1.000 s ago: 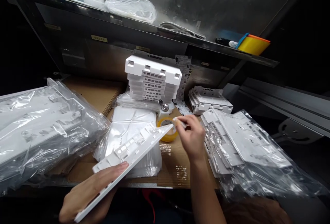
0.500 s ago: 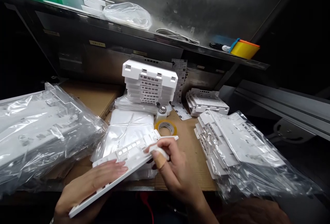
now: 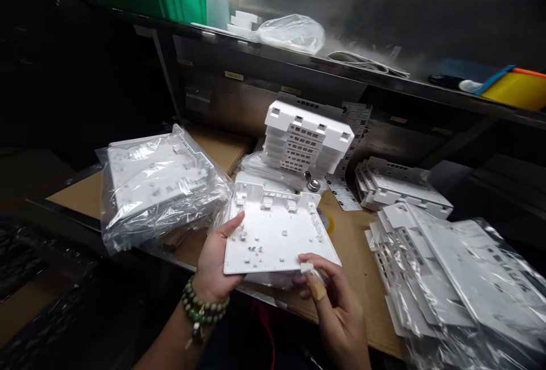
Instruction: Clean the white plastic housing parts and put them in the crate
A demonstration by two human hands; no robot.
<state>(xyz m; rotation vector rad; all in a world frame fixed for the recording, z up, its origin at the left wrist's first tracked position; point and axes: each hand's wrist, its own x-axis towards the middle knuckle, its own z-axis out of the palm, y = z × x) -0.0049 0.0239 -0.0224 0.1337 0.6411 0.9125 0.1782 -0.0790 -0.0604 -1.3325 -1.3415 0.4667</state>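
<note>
Currently, one white panel point(image 3: 273, 233) is being handled, held out bare over the near side of the tabletop point(image 3: 356, 256). Taking that panel as the clock's centre, the left hand point(image 3: 215, 259) grips it from 8 o'clock, thumb on top. The right hand point(image 3: 336, 302), at 4 o'clock, pinches a small white piece point(image 3: 306, 267) by the panel's near edge; contact between them is hard to judge.

As for progress, work on this panel looks under way rather than finished. Panels lie in a clear bag point(image 3: 157, 177) at 10 o'clock and in clear film point(image 3: 460, 273) at 3, while an unwrapped stack point(image 3: 309, 131) stands at 1 and a smaller stack point(image 3: 403, 188) between 2 and 3. Which of these are done or waiting cannot be told.

No brand is readable. A printed label sheet point(image 3: 343, 195) at 2 o'clock and a yellow label point(image 3: 234, 75) at 11 carry writing too small to make out.
</note>
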